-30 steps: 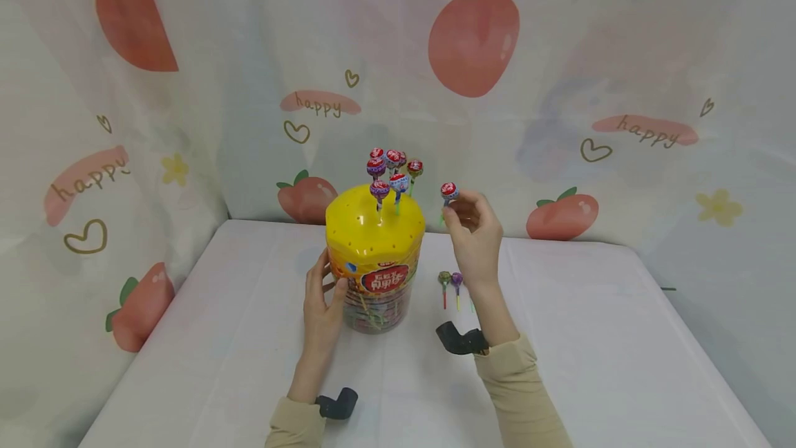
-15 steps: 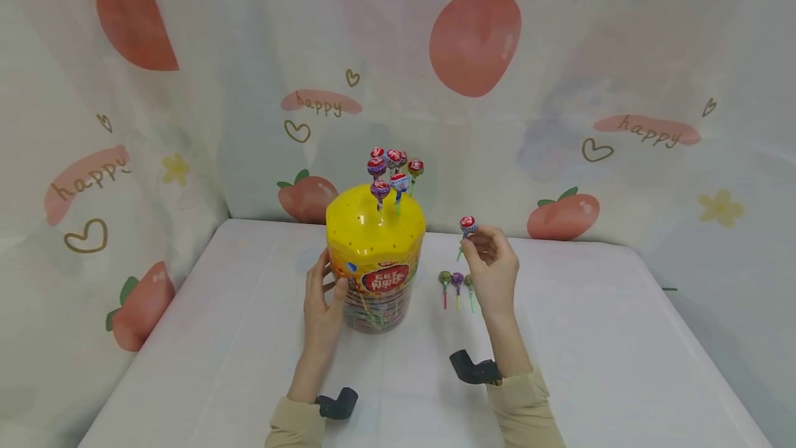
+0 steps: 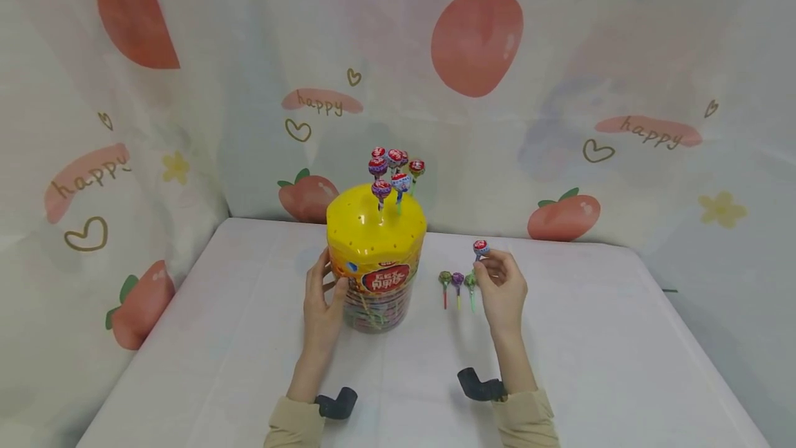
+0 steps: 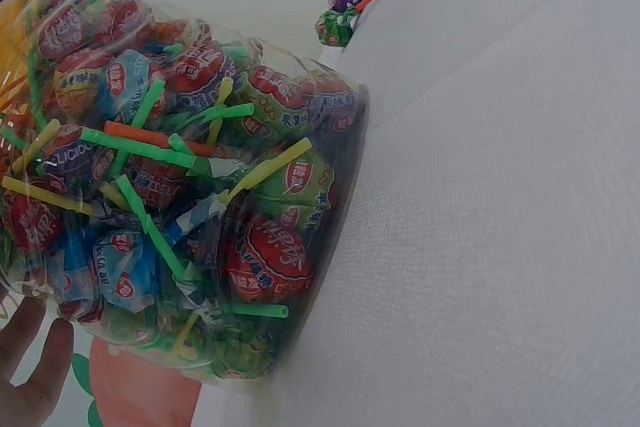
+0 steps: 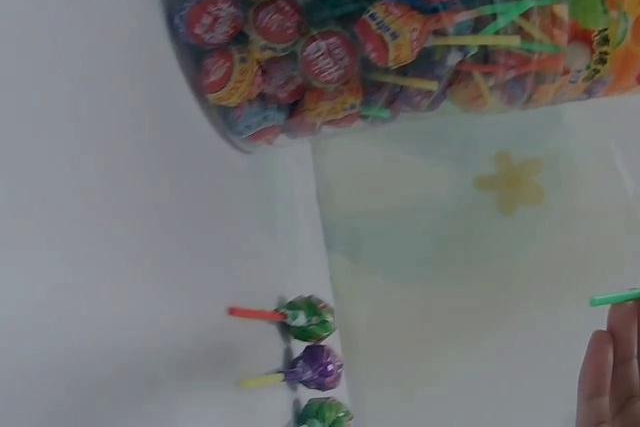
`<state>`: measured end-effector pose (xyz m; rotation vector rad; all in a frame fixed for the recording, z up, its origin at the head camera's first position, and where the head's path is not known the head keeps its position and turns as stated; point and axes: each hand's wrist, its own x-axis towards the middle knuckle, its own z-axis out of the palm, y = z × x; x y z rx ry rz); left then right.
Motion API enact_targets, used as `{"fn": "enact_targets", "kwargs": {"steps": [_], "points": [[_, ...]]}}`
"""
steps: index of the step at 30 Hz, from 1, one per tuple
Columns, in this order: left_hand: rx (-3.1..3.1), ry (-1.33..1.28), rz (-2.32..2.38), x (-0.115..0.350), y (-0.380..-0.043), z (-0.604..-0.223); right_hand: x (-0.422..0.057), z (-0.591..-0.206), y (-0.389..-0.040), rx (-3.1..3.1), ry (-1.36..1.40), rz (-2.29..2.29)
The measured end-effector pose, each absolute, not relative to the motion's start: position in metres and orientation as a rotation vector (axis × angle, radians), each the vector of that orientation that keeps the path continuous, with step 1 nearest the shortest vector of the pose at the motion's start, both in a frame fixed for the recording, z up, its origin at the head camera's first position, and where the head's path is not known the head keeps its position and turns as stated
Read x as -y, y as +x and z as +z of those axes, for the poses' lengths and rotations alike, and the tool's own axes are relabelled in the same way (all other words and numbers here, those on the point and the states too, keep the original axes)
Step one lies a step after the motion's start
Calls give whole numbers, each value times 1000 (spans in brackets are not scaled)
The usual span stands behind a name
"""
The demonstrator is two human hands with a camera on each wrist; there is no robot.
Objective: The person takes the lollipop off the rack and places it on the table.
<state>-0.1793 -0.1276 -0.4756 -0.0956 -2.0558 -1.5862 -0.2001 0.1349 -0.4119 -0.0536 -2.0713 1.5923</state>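
A clear candy jar (image 3: 376, 310) packed with lollipops stands on the table under a yellow lid (image 3: 361, 227) with small holes. Several lollipops (image 3: 381, 190) stick up out of that lid toward its back. My left hand (image 3: 320, 306) holds the jar's left side, thumb at the front; its fingertips (image 4: 48, 367) show against the wall in the left wrist view. To the jar's right, my right hand (image 3: 505, 296) pinches a lollipop (image 3: 481, 247) with a red and blue wrapper, candy end up. Its green stick (image 5: 615, 298) shows in the right wrist view.
Three lollipops lie in a row on the white tabletop (image 3: 597, 337), between jar and right hand: a green one (image 3: 445, 280), a purple one (image 3: 457, 280) and another green one (image 3: 470, 283). A printed fabric backdrop (image 3: 398, 40) rises behind the table.
My right hand has moved away from beside the lid, rightward and down, still pinching the lollipop. The third lollipop on the table has come into full view. My left hand stays on the jar.
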Motion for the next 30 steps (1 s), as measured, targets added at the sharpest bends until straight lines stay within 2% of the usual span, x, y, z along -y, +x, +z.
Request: {"fn": "enact_targets", "kwargs": {"steps": [5, 17, 30], "points": [[2057, -83, -1601, 127, -178, -476, -149, -438, -211, 2067, -102, 1567], [2079, -15, -1662, 125, -179, -472, -173, -456, -219, 2155, -220, 1506], [2047, -100, -1613, 128, -179, -476, -198, -483, -234, 2395, -440, 1431]]}}
